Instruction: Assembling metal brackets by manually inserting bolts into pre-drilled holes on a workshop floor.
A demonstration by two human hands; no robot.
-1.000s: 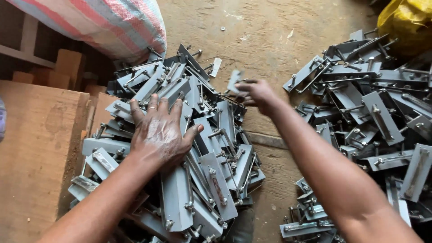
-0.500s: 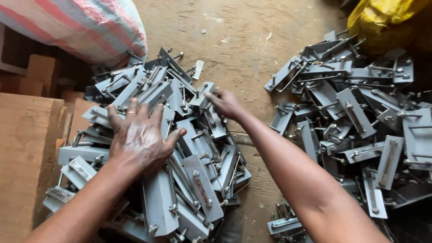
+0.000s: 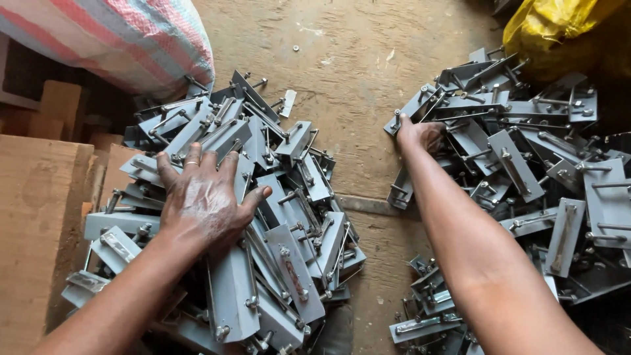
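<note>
My left hand (image 3: 204,200) lies flat, fingers spread, pressing on top of the left pile of grey metal brackets with bolts (image 3: 263,217); a ring shows on one finger. My right hand (image 3: 420,135) reaches across the bare floor gap to the right pile of the same grey brackets (image 3: 526,158) and curls around a bracket at that pile's left edge. Its fingertips are hidden among the metal pieces.
A striped woven sack (image 3: 112,39) lies at the top left, a yellow plastic bag (image 3: 559,33) at the top right. Wooden boards (image 3: 36,223) sit to the left of the left pile. Dusty floor (image 3: 355,85) runs between the piles. More brackets (image 3: 427,309) lie at the bottom.
My right hand moved away from the left pile, rightward across the floor, to the edge of the right pile. My left hand stayed pressed on the left pile.
</note>
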